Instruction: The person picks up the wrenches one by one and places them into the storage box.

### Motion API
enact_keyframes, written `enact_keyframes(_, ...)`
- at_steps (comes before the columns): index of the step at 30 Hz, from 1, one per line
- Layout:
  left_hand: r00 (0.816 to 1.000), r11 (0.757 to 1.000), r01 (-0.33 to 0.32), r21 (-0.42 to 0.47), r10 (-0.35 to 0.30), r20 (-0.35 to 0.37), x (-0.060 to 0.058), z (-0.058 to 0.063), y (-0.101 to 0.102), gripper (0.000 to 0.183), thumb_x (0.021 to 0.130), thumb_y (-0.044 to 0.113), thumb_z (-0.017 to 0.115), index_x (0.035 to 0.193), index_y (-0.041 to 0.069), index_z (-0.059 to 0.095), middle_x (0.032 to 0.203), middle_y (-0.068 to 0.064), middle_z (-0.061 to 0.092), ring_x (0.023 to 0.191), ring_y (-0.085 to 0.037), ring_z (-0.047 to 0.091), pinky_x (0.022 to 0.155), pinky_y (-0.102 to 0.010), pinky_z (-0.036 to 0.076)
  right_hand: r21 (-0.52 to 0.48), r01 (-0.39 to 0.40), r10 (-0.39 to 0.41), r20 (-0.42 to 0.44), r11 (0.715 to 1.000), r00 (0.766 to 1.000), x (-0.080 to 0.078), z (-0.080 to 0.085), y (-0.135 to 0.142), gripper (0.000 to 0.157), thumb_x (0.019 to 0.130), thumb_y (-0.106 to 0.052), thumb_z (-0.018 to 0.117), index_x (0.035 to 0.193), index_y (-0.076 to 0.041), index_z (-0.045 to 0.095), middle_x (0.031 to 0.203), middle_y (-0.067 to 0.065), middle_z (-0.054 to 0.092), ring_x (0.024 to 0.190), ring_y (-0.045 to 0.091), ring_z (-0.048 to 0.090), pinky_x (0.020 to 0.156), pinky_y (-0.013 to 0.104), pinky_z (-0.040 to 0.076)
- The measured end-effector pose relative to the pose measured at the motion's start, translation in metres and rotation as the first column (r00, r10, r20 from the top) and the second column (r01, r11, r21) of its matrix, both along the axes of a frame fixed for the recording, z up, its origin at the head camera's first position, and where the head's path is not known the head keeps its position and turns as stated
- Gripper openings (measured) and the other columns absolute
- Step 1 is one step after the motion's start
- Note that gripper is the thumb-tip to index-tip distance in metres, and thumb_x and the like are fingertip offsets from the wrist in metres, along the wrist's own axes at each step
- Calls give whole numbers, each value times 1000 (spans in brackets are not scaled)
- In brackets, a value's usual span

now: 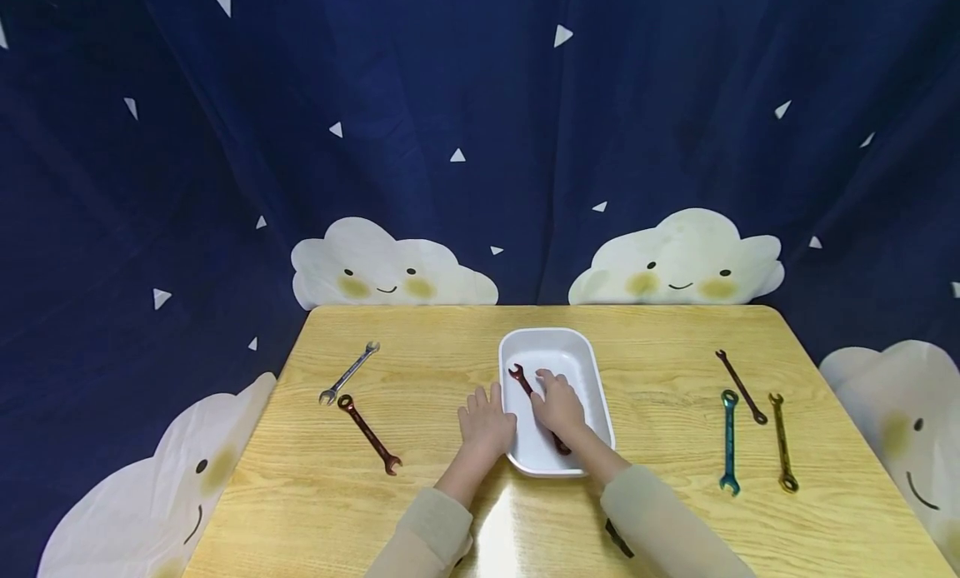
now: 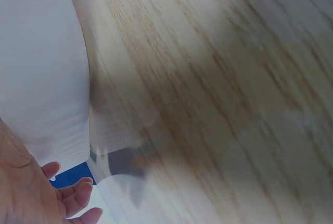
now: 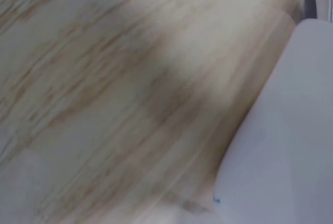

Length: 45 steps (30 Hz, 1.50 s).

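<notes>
A white tray (image 1: 551,345) stands near the middle of the wooden table, and a dark red wrench (image 1: 518,375) lies slantwise inside it. My right hand (image 1: 561,407) reaches into the tray over the wrench, covering its middle. The thumb is at the shaft, while the index finger extends beyond it to the right. My left hand (image 1: 486,424) is at the tray's left side, fingers spread and thumb by the rim. In the left wrist view, this hand (image 2: 31,187) has loosely bent fingers beside the tray wall (image 2: 47,67). The right wrist view shows the tray's outer wall (image 3: 286,130), without the hand.
On the left lie a silver wrench (image 1: 351,373) and a dark red wrench (image 1: 367,432). To the right are a small dark red wrench (image 1: 741,386), a teal wrench (image 1: 729,440) and a gold wrench (image 1: 782,440). A dark blue curtain (image 1: 450,78) hangs behind the table (image 1: 442,336).
</notes>
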<state>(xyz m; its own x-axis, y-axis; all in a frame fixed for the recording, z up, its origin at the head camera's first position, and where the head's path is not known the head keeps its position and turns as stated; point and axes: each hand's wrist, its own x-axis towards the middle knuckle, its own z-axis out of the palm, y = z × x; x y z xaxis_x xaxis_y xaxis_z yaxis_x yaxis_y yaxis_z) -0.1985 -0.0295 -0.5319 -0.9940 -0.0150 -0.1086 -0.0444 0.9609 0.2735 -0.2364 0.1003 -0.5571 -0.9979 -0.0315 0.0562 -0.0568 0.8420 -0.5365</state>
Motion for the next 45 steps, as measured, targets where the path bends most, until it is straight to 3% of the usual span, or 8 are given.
enact_keyframes(7, 1000, 1000, 0, 18, 0, 2, 1, 3, 0, 43, 84, 28, 49, 121, 8, 40, 102, -15, 42, 93, -29, 40, 77, -44, 35, -65, 10, -12, -31, 998, 999, -1, 9, 12, 38, 79, -16, 61, 115, -7, 58, 83, 10, 55, 71, 25, 53, 62, 40, 44)
enact_keyframes(15, 1000, 999, 3, 34, -3, -7, 2, 4, -1, 43, 83, 26, 49, 121, 7, 40, 102, -16, 42, 93, -29, 40, 77, -43, 35, -105, -26, 15, -107, 994, 994, 3, 21, 20, 35, 80, -13, 61, 115, -6, 58, 89, 14, 56, 78, 27, 55, 69, 40, 44)
enact_keyframes(22, 1000, 999, -2, 44, 2, -1, 3, 6, -1, 44, 82, 26, 49, 122, 7, 40, 103, -16, 42, 93, -30, 40, 78, -44, 35, -171, -92, 41, -277, 981, 960, 7, 27, 29, 34, 77, -4, 64, 110, -1, 59, 89, 16, 54, 81, 29, 53, 71, 41, 43)
enact_keyframes(27, 1000, 999, -5, 48, 4, 6, 3, 6, 0, 45, 82, 25, 49, 122, 7, 39, 102, -16, 41, 93, -29, 39, 78, -44, 34, -194, -91, 19, -345, 977, 938, 9, 29, 37, 34, 76, -2, 64, 109, 0, 59, 92, 17, 54, 85, 29, 53, 74, 42, 44)
enact_keyframes(38, 1000, 999, -7, 41, 6, 9, 2, 4, 0, 43, 82, 26, 48, 120, 8, 39, 101, -15, 41, 91, -29, 39, 77, -43, 34, -249, -57, -39, -365, 967, 930, 11, 29, 59, 32, 80, -4, 62, 112, -3, 58, 97, 17, 53, 88, 30, 53, 77, 44, 44)
enact_keyframes(45, 1000, 999, -8, 40, 8, 7, 2, 3, 0, 44, 82, 26, 47, 122, 9, 38, 102, -15, 41, 92, -29, 39, 77, -43, 34, -280, -36, -92, -430, 959, 898, 13, 28, 74, 30, 80, -2, 62, 110, 0, 59, 99, 20, 52, 91, 33, 51, 80, 45, 41)
